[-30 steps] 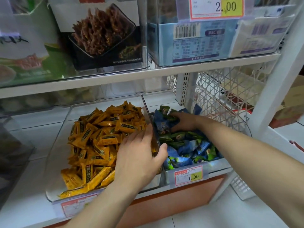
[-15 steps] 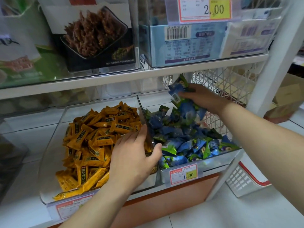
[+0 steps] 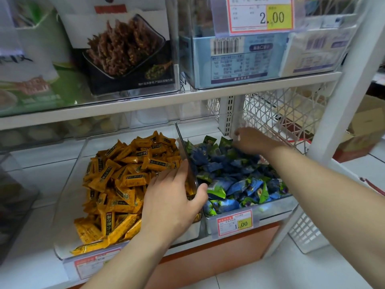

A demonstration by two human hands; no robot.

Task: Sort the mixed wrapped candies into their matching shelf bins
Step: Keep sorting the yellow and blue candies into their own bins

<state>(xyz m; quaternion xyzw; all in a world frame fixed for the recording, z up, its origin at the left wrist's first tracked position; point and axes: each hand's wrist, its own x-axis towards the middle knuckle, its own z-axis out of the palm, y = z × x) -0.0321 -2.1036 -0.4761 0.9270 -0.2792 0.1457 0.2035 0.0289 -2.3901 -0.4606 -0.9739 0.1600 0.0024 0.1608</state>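
White shop shelf [image 3: 31,207], two clear bins side by side; yellow candies [image 3: 125,176] heap in the left bin [image 3: 68,205]; blue and green candies [image 3: 233,174] fill the right bin [image 3: 273,207]; left hand [image 3: 173,201] pinches the clear wall [image 3: 188,161] between them, thumb across; right hand [image 3: 252,140] is blurred at the rear of that pile, and I cannot tell how its fingers lie.

On my remote feed, a price tag [image 3: 260,15] on the upper shelf reads "2.00"; a second tag [image 3: 235,223] fronting the blue-and-green candy bin [image 3: 275,207] reads "1.00". Wrapper lettering on the yellow candies [image 3: 125,176] is illegible.
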